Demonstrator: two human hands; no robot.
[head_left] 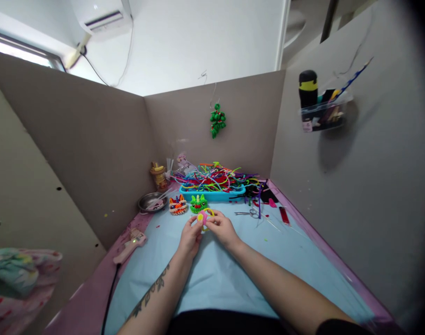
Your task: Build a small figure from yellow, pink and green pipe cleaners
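Observation:
Between my hands, above the light blue cloth (219, 270), is a small pink and yellow pipe-cleaner piece (203, 217) with a yellow loop curving off its right side. My left hand (191, 233) pinches its left side, fingers closed on it. My right hand (222, 225) is closed too, its thumb and fingertips on the piece's right side. Just beyond my hands sit a green pipe-cleaner animal head (198, 204) and an orange and cream one (178, 205). To the right of my right hand lie scissors (248, 213).
A blue tray (212, 195) heaped with colourful pipe cleaners stands at the back. A metal bowl (152, 203) is at back left. A pink glue gun (130, 246) with a black cord lies left. Grey panels (212, 88) surround the table; a clear bin (324, 116) hangs right.

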